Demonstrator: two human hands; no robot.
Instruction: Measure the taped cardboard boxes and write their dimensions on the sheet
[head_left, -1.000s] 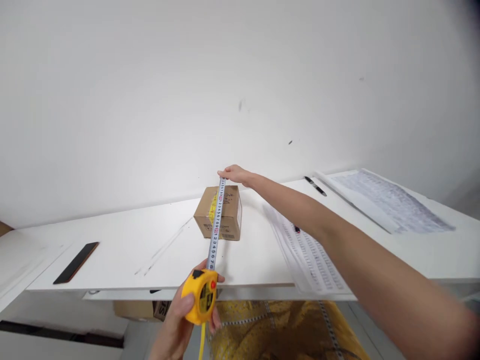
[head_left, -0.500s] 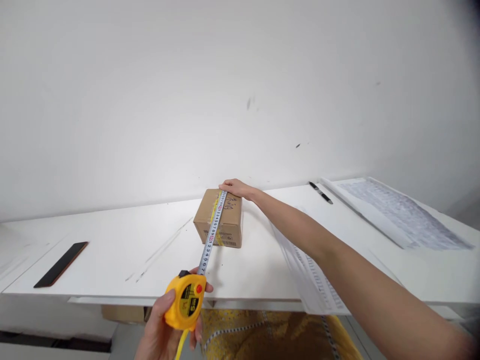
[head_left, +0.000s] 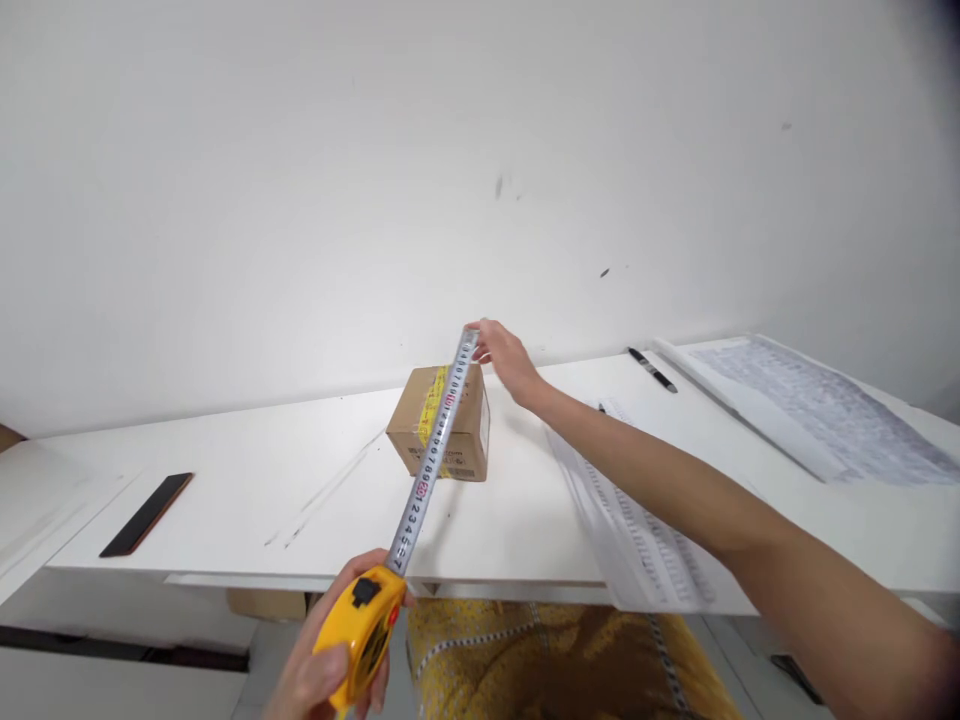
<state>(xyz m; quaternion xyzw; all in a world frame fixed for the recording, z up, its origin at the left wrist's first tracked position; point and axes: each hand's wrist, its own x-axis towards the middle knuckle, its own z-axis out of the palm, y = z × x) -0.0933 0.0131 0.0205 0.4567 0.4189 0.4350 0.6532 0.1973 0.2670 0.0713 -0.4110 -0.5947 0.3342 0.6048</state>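
My left hand (head_left: 330, 640) is wrapped round the yellow case of a tape measure (head_left: 361, 632), just in front of the table's edge. From it the silver blade (head_left: 433, 452) stretches up and away, slanting above a small cardboard box (head_left: 409, 412). At the blade's far end, my right hand (head_left: 507, 352) pinches the tip between thumb and fingers, over the box's back right corner. Yellow printed tape runs along the top of the box, and dark print marks its front. The blade hides part of the box's top and front.
The white table (head_left: 300, 420) meets a white wall behind. On its left lies a flat black bar (head_left: 148, 514). A printed sheet (head_left: 637, 530) lies under my right forearm, overhanging the front edge. A black pen (head_left: 652, 370) and more papers (head_left: 810, 410) are at right.
My right hand has lifted the blade's end off the box top, up and slightly right. My left hand has turned the tape case so its top edge faces me.
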